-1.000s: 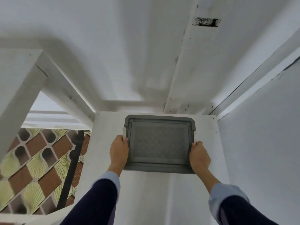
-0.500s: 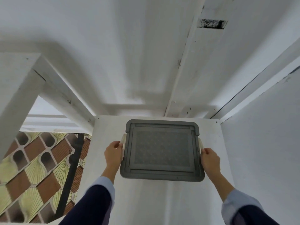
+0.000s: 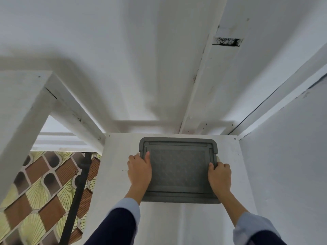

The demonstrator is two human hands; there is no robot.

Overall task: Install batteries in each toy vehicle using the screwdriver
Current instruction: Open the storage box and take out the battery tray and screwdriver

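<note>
A person's left hand (image 3: 139, 171) and right hand (image 3: 219, 176) grip the two side edges of a grey lidded box (image 3: 178, 169) at lower centre of the frame, fingers curled round the rims and thumbs lying on the lid. The box sits on a white shelf (image 3: 113, 174), its far edge close to the back wall, with bare margin on either side. A white wall (image 3: 286, 165) closes the right, while patterned floor tiles (image 3: 40, 191) show at lower left.

Soft daylight (wide-angle warp), faint shadows
</note>
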